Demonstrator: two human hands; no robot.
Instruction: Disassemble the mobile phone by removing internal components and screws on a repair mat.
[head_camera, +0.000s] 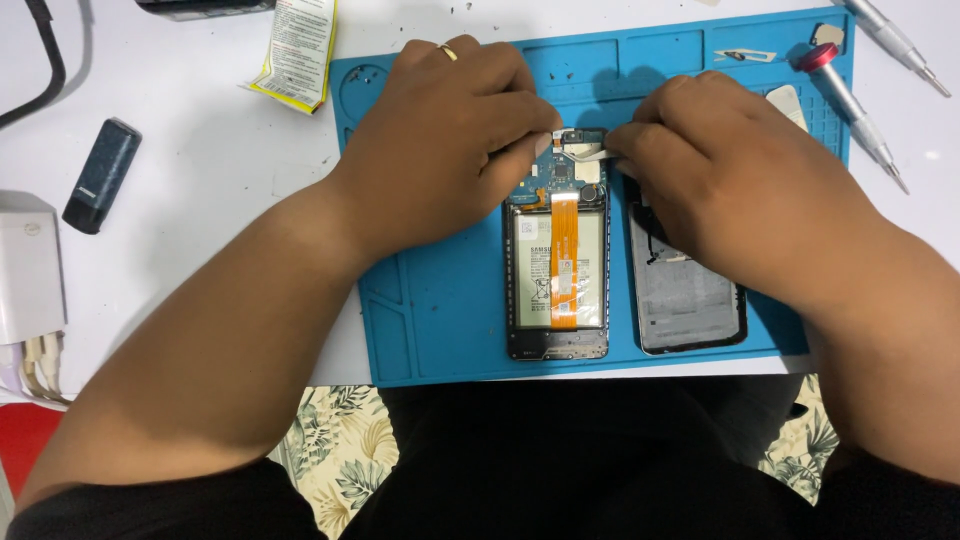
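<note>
Dark trousers fill the bottom of the frame, with a leaf-patterned cloth showing on either side; above them both forearms reach up onto a blue work mat that lies on a white table.

At the middle of the mat lies one opened phone, its back off; the battery and an orange ribbon cable running down it are bare, and the circuit board at its upper end is uncovered; just to its right lies one removed back cover, inner side up. So the opening looks done, and the work now sits at the board, with the battery and cable still in place.

The left hand, a ring on one finger, rests curled on the phone's upper left corner, fingertips pressed to the frame; the right hand is pinched closed at the phone's upper edge, on a small pale piece over the board; whether that is a tool tip or a part I cannot tell.

Farther off, at the upper right, lie two screwdrivers, one red-capped and one silver; at the upper left, one yellow-edged packet; at the left edge, one dark little case and one white charger.
</note>
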